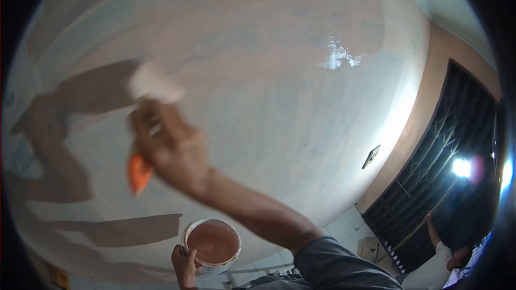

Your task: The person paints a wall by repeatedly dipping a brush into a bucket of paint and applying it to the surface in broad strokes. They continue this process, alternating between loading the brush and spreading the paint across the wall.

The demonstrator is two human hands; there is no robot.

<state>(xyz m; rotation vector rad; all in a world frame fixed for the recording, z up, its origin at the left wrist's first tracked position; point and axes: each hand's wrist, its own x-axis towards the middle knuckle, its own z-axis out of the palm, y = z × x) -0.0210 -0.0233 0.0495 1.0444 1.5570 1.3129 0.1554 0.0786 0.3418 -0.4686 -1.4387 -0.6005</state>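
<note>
My right hand [169, 147] is raised against the wall [279, 75] and grips a paintbrush with an orange handle [138, 173]; its pale, blurred bristles [153, 85] touch the wall above the hand. Low in the view, my left hand [184, 266] holds a white paint bucket [211, 245] by its rim. The bucket holds pinkish-brown paint. The wall is pale and streaky, with darker brown strokes [91, 96] at the left.
A wet shiny patch [338, 56] glints on the wall at upper right. A wall switch [371, 156] sits near a dark barred door [457, 172]. Another person [438, 266] in white works at the door, lower right. White floor tiles [344, 225] lie below.
</note>
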